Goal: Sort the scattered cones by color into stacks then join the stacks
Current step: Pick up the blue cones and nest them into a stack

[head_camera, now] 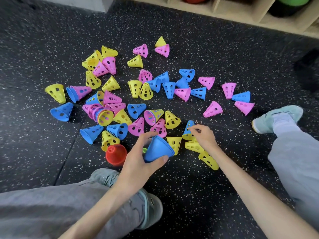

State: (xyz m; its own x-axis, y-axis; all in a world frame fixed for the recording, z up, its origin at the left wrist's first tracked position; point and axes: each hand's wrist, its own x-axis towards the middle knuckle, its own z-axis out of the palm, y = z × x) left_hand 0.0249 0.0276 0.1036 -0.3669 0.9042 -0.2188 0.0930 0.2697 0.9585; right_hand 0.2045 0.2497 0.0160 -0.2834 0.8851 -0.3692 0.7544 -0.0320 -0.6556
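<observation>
The left hand (138,157) held a blue cone (158,150) near the person's knees. The right hand (203,135) pinched another blue cone (189,128) (stuck in a yellow one). It should pull straight up, then stack blue on blue.

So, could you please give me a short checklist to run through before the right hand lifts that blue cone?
1. Left hand grips the blue stack: ok.
2. Right hand fingers on the blue cone: ok.
3. Blue cone free of the yellow cone at its base: cannot tell, possibly nested.
4. Stack's wide end turned toward the right hand: ok.
5. Red cone clear of the path: ok.
</observation>
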